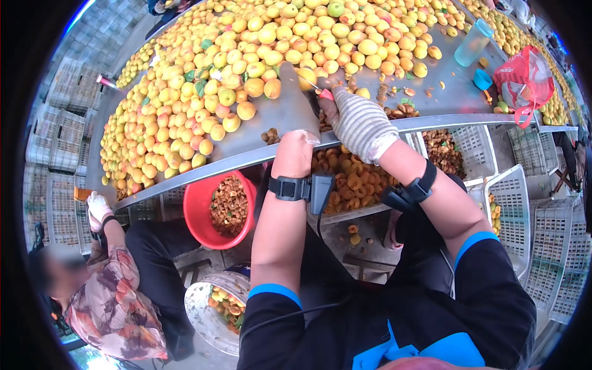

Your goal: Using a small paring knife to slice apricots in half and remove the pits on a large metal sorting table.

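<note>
My left hand (297, 102), in a grey-brown glove, is above the near edge of the metal table. At its fingertips is a yellow apricot (306, 78), which it seems to hold; some of its fingers are hard to make out. In a grey-and-white striped glove, my right hand (364, 120) is closed around a small knife (325, 94) with a red handle. The knife's thin blade points at that apricot. Small heaps of brown pits (269, 136) lie on the table around both hands. Below them, a crate holds orange apricot halves (351, 179).
Whole apricots (203, 92) cover much of the metal table (262, 120). A red bucket (196, 213) and a white bucket (200, 308) stand at lower left, beside a seated co-worker (117, 296). At right are a bottle (473, 44), a red plastic bag (524, 77) and white crates (512, 203).
</note>
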The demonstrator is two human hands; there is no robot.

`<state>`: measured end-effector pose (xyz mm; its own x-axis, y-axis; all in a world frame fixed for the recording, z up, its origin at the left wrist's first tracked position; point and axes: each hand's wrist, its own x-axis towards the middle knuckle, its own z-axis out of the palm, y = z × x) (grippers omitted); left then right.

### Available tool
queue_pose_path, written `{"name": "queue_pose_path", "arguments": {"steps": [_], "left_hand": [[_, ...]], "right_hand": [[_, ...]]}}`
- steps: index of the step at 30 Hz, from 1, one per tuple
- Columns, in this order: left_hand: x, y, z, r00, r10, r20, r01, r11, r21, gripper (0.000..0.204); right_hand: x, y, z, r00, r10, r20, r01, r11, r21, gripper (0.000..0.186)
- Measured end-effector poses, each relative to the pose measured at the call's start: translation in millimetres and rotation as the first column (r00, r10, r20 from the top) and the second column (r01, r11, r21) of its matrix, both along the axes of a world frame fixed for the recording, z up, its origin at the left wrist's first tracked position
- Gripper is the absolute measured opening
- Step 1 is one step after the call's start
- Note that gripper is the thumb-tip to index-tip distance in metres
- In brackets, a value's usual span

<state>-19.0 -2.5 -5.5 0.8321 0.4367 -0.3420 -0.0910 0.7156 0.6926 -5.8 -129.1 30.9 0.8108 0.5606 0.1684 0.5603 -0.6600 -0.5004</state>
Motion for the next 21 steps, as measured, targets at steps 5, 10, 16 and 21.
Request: {"name": "queue_pose_path", "arguments": {"steps": [5,10,16,21], "left_hand": [[17,-4,6,0.999,-0.029,-0.033,0.036,0.974,0.225,0.057],[6,3,8,0.982,0.116,-0.146,-0.018,0.839,0.544,0.053],[9,-2,2,1.0,0.009,-0.005,-0.008,0.997,0.073,0.051],[21,-5,-1,0.999,0.023,0.039,-0.025,0.998,0.053,0.049]], "right_hand": [[16,-2,6,1.0,0.0,-0.03,-0.002,0.996,-0.091,0.04],[13,-3,6,0.997,0.047,-0.054,-0.051,0.996,-0.076,0.04],[9,-1,-5,0.993,0.049,0.107,-0.043,0.998,-0.055,0.031],[13,5,-5,0.987,0.062,-0.147,-0.056,0.997,0.05,0.043]]}}
